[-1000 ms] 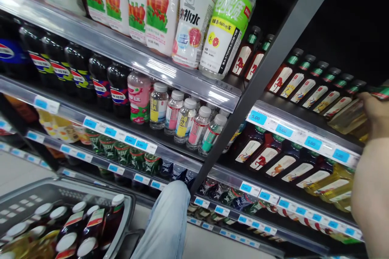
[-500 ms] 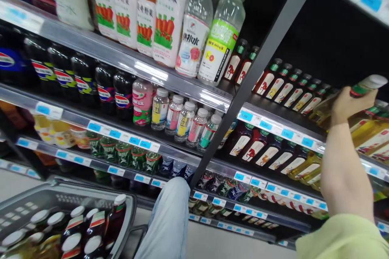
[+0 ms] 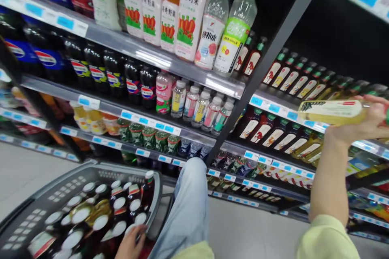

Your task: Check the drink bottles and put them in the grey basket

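Note:
My right hand (image 3: pixel 366 123) is wrapped around the neck end of a bottle of pale yellow drink (image 3: pixel 331 112) with a cream label. The bottle lies nearly level, in front of the shelf edge at the right. Low in the view, my left hand (image 3: pixel 131 243) is at the near right side of a grey shopping basket (image 3: pixel 45 200). Its fingers are curled beside white-capped bottles (image 3: pixel 118 228), with something dark between them that I cannot make out. Dark and yellow bottles crowd the basket.
Shelves of drinks run across the view, with a dark upright post (image 3: pixel 267 62) between two bays. Carrot-label bottles (image 3: pixel 187 24) stand on the upper left shelf, cola bottles (image 3: pixel 133 85) below. My bent knee (image 3: pixel 194 194) is between basket and shelves.
My right hand has drawn the yellow bottle off the shelf and tipped it level. My left hand has come into view at the basket. The view has shifted left, showing more of the basket.

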`<state>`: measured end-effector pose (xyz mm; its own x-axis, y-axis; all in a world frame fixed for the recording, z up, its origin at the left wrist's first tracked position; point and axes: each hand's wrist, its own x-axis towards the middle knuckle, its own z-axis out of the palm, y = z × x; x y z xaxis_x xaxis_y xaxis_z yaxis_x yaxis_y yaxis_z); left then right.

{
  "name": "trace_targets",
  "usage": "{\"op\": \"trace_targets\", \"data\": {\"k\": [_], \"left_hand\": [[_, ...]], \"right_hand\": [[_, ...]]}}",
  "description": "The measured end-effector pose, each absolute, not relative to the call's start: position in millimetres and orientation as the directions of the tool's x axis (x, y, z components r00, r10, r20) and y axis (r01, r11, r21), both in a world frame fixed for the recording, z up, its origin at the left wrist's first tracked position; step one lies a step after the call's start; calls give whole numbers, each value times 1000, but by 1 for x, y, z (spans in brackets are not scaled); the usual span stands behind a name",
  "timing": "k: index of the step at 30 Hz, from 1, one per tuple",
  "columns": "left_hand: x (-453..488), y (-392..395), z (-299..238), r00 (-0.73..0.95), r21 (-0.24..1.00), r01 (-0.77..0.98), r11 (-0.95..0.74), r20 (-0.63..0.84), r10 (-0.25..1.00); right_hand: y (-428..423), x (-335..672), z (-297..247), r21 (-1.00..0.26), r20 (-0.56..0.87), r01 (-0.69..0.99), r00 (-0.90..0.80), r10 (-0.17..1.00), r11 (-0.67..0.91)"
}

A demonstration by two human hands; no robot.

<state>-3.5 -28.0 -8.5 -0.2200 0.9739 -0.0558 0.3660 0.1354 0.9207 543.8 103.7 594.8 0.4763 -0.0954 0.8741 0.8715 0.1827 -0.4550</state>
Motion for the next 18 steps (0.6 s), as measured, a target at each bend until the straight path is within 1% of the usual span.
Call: {"op": "trace_targets", "data": {"k": [1, 2, 3, 4, 6, 7, 8, 10, 12, 13, 14, 16, 18], "left_hand": [[1, -29, -1, -224, 922, 355, 158, -80, 971], [6, -31, 6, -220, 925, 340, 170, -98, 971], [11, -33, 14, -205, 933, 313, 175, -114, 972], [18, -35, 21, -185, 943, 281, 180, -131, 974], [31, -39, 36, -153, 960, 200, 196, -167, 974], [39, -41, 44, -149, 964, 158, 215, -192, 970], [46, -44, 53, -115, 967, 106, 230, -218, 969], [63, -51, 71, -18, 970, -43, 240, -240, 970], [79, -63, 91, 62, 955, -215, 203, -194, 979], [86, -70, 101, 95, 938, -295, 182, -160, 982], [93, -79, 110, 144, 913, -371, 171, -125, 982], [104, -95, 126, 267, 863, -475, 170, -43, 963], [111, -110, 138, 339, 874, -458, 160, 5, 941]], "right_hand": [[93, 535, 580, -433, 864, 856, 483, -140, 281], [82, 525, 565, -408, 857, 831, 492, -156, 379], [71, 512, 548, -398, 863, 789, 495, -101, 468], [59, 498, 531, -410, 864, 722, 503, -15, 557], [38, 462, 493, -498, 816, 500, 548, 186, 708], [30, 442, 473, -567, 762, 356, 570, 308, 743], [23, 421, 452, -639, 690, 208, 579, 434, 740], [13, 381, 408, -780, 511, -51, 524, 682, 623], [8, 347, 360, -872, 281, -274, 397, 874, 405], [5, 333, 336, -888, 162, -366, 318, 934, 278], [2, 321, 312, -885, 58, -437, 243, 968, 162], [-6, 302, 270, -851, -98, -525, 116, 988, -22], [-16, 288, 239, -817, -191, -559, 28, 981, -144]]}}
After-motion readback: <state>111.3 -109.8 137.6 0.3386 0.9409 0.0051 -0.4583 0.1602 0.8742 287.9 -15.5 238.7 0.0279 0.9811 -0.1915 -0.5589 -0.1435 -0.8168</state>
